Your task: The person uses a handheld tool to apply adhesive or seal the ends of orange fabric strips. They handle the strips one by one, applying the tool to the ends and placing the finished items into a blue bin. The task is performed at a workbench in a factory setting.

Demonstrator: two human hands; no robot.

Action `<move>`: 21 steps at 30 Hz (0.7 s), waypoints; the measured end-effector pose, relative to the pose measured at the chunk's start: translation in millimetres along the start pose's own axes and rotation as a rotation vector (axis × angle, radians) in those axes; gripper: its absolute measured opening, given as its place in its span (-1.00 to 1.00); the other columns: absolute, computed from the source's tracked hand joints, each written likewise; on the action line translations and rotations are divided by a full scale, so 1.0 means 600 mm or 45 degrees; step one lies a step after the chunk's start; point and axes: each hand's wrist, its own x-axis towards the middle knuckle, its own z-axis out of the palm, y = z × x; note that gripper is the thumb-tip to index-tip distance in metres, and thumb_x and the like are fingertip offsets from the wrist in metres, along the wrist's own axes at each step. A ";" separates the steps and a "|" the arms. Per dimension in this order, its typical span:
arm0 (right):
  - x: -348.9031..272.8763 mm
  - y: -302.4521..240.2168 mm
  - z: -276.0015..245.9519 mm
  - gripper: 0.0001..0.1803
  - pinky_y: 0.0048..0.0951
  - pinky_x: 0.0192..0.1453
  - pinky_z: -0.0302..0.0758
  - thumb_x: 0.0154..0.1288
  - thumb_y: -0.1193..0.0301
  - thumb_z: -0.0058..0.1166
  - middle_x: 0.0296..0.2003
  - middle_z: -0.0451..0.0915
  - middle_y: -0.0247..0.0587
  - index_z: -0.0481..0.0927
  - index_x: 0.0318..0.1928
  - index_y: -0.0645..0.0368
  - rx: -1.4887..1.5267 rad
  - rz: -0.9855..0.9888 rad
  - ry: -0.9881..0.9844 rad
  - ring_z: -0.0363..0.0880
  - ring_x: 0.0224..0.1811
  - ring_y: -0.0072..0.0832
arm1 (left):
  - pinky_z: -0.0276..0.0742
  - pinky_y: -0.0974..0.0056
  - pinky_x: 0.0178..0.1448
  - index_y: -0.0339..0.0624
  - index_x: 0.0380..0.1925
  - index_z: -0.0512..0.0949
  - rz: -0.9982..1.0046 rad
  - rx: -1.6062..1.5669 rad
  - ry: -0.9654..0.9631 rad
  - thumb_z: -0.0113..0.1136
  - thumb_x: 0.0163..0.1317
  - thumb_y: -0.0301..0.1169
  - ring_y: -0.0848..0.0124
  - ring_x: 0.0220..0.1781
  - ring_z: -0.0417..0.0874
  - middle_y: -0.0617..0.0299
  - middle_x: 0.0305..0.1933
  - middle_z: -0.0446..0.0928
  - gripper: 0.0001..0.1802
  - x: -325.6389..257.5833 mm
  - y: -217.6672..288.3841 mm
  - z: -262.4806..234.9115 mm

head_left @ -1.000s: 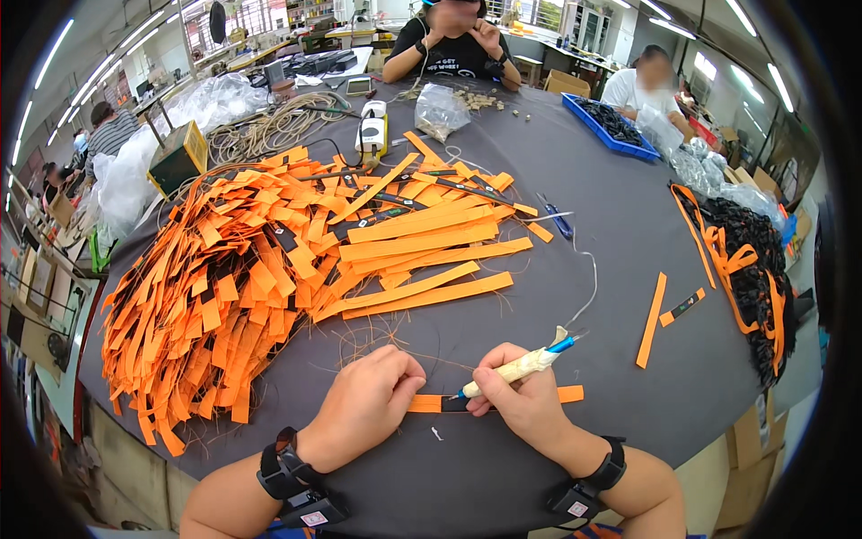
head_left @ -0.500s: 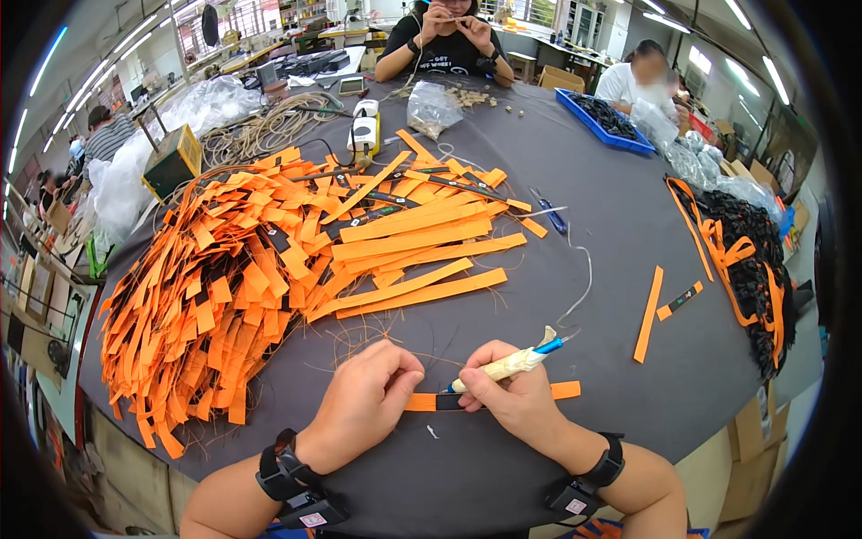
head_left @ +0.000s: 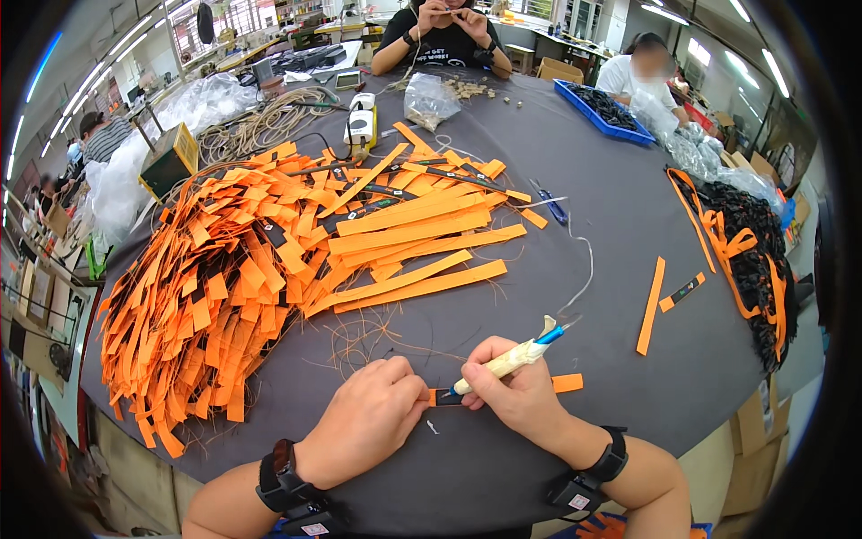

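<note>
In front of me lies an orange strip (head_left: 567,384) with a black label section, flat on the dark tabletop. My left hand (head_left: 375,409) is closed over the strip's left end, its fingertips pinching the edge. In my right hand (head_left: 521,395) is a pen-shaped tool (head_left: 514,361), wrapped in cream tape with a blue end and a thin cord trailing off. Its dark tip points down at the strip's black section, close to my left fingers; whether it touches I cannot tell. My right fingers also rest against the strip.
A large heap of orange strips (head_left: 206,296) fills the left, with longer strips (head_left: 422,234) beside it. Blue-handled snippers (head_left: 551,208) lie beyond. Two loose pieces, including a plain strip (head_left: 651,305), sit at right. Black and orange straps (head_left: 750,260) hang at the edge. Co-workers sit opposite.
My left hand has moved right and closed onto the strip's left end, covering more of it. The tool in my right hand stays nearly in place.
</note>
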 end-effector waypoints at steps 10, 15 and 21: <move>0.000 0.001 0.001 -0.84 -0.68 -0.46 0.47 0.36 0.41 0.14 -0.53 0.56 -0.38 0.52 -0.33 0.24 -0.073 -0.046 -0.027 0.53 -0.52 -0.74 | 0.46 0.16 -0.20 -0.23 -0.45 0.52 0.009 -0.136 0.099 0.27 0.08 -0.52 0.16 -0.33 0.55 0.15 -0.42 0.52 -0.90 0.006 -0.001 0.004; 0.000 0.001 0.001 -0.84 -0.68 -0.46 0.46 0.35 0.41 0.14 -0.54 0.55 -0.39 0.52 -0.33 0.23 -0.092 -0.059 -0.030 0.51 -0.52 -0.74 | 0.45 0.17 -0.22 -0.22 -0.45 0.52 0.014 -0.181 0.120 0.28 0.10 -0.51 0.16 -0.33 0.54 0.16 -0.44 0.51 -0.90 0.008 -0.005 0.008; 0.000 0.001 0.001 -0.85 -0.68 -0.46 0.45 0.35 0.42 0.14 -0.54 0.55 -0.39 0.52 -0.33 0.23 -0.105 -0.063 -0.031 0.51 -0.52 -0.74 | 0.44 0.17 -0.22 -0.21 -0.45 0.52 -0.014 -0.170 0.101 0.28 0.10 -0.50 0.17 -0.33 0.55 0.17 -0.44 0.52 -0.90 0.009 -0.003 0.005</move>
